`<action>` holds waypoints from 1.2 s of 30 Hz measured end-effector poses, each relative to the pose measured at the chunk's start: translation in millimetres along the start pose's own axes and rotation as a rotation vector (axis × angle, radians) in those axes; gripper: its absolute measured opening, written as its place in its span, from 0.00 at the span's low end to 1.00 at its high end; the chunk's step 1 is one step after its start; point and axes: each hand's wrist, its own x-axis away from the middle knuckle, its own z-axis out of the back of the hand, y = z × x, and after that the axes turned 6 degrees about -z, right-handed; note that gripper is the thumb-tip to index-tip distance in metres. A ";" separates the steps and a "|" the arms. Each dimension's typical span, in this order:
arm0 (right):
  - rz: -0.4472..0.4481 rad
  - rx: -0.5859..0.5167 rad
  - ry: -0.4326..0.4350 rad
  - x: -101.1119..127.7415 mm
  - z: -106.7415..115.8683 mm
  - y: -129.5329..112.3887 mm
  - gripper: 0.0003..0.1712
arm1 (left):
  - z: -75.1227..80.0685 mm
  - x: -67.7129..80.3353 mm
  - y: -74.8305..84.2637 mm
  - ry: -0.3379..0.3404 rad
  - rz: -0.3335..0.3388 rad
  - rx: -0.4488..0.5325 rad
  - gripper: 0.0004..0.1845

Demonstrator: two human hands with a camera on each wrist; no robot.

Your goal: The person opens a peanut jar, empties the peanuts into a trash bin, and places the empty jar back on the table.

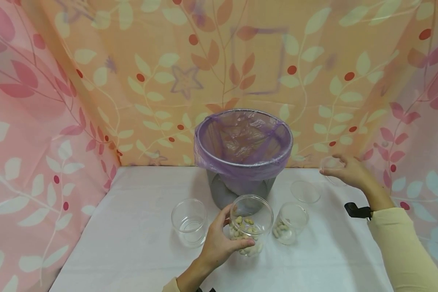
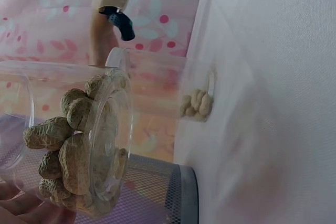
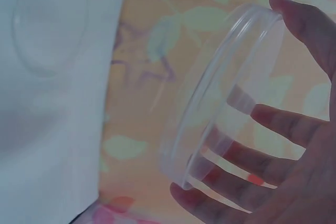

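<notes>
My left hand (image 1: 219,241) grips a clear plastic jar (image 1: 253,211) round its side, with its open mouth toward me. Inside it lie several unshelled peanuts (image 2: 73,156), heaped near the bottom. Off to the right, my right hand (image 1: 350,172) holds a clear round lid (image 3: 226,93) by its rim, thumb on one edge and fingers spread along the other. A second jar (image 1: 295,217) with a few peanuts stands just right of the held one. To the left of my left hand stands another clear jar (image 1: 190,223) with no peanuts seen in it.
A mesh wastebasket (image 1: 219,190) lined with a purple bag (image 1: 204,158) stands behind the jars at the middle. Another clear lid (image 1: 305,192) lies flat on the white table (image 1: 131,243), right of the basket. Patterned cloth (image 1: 149,101) hangs at the back and both sides.
</notes>
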 end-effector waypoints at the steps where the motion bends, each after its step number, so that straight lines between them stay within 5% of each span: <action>1: -0.016 0.012 -0.013 -1.5 -2.6 3.3 0.60 | -0.1 0.1 0.0 -0.002 -0.002 -0.002 0.48; 18: -0.069 0.091 -0.031 -22.2 -45.2 55.2 0.60 | -0.2 1.9 2.4 -0.024 0.037 0.016 0.46; 36: -0.187 0.147 -0.060 -20.9 -62.5 92.0 0.62 | 0.8 0.8 2.2 -0.017 0.032 0.011 0.47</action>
